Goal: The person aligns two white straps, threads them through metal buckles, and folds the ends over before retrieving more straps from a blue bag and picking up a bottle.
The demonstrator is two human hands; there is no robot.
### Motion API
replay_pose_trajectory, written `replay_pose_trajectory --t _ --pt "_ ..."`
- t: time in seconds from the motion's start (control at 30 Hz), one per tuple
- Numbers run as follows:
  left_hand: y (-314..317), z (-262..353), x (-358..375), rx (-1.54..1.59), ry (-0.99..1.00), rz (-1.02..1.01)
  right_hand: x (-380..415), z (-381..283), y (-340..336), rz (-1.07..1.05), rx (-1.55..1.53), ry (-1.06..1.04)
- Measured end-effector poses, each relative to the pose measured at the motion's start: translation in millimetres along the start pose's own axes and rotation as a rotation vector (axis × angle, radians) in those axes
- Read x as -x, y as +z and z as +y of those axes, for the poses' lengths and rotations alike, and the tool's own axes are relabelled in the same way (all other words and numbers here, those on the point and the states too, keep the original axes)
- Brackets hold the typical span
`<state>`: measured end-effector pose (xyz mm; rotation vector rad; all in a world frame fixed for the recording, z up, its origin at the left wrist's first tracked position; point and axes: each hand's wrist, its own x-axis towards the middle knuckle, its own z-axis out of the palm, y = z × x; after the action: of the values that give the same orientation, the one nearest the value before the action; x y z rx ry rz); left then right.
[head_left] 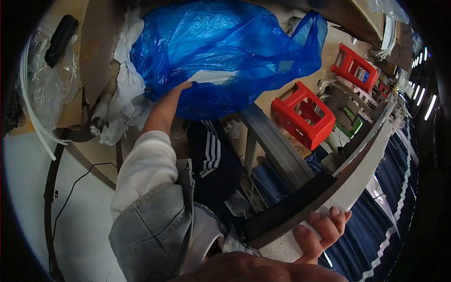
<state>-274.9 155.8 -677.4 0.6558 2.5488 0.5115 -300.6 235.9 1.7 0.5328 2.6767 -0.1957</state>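
A large blue plastic bag (211,33) lies at the top of the view, bulging, with white material (213,76) showing at its opening. My left hand (186,86) reaches into that opening, at the end of a white sleeve; its fingers are hidden by the bag. At the lower right, my right hand (322,232) curls its fingers over the pale edge of a table (350,188). Dark trousers with white stripes (212,150) show below the bag.
Two red plastic stools (307,115) stand right of the bag. A grey metal beam (279,145) runs between bag and table. On the left are a cardboard box (96,51), clear plastic wrapping (56,82) and crumpled white plastic (129,70). Dark blue fabric (361,230) hangs beyond the table.
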Motion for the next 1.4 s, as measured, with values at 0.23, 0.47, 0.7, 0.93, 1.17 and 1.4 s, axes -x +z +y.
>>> replay_pose_trajectory --t 0.23,0.47,0.7,0.93,1.17,1.4 --pt "-1 24 -38 0.074 -0.007 0.031 -1 1 5 0.07 -0.016 0.009" --pt "-50 39 -45 0.086 0.012 0.113 -7 -1 3 0.08 0.001 -0.037" --pt "-49 33 -12 0.124 -0.058 0.094 -3 1 3 0.081 -0.032 -0.002" --pt "-26 56 -14 1.488 -0.241 0.471 3 4 11 0.185 0.29 0.006" --pt "-60 50 -21 0.785 -0.041 -0.598 1 -1 0 0.076 0.092 0.048" --pt "-99 72 -20 0.372 0.073 -1.008 -13 -3 8 0.177 -0.051 -0.065"
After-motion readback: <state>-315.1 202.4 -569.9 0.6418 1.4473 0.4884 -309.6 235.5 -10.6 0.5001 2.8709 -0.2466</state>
